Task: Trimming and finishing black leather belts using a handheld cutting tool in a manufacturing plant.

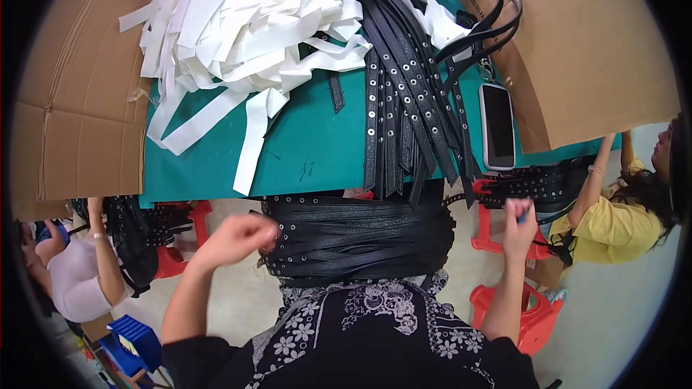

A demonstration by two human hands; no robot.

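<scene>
A thick bundle of black belt straps (360,234) with metal eyelets lies across my lap, below the table edge. At its left end is my left hand (245,236), fingers curled closed; what they hold, if anything, is hidden and slightly blurred. Out past the bundle's right end, my right hand (519,222) is raised and closed round a small blue object (522,210), mostly covered by the fingers. More eyeleted black straps (404,101) hang over the table's front edge, their punched ends toward me.
A heap of white strips (245,21) covers the green table (324,158) at the back left. A phone (498,126) lies by a cardboard box (598,50); another box (79,101) stands left. Co-workers sit both sides, one in a yellow top (613,227). Red stools (530,317) stand below.
</scene>
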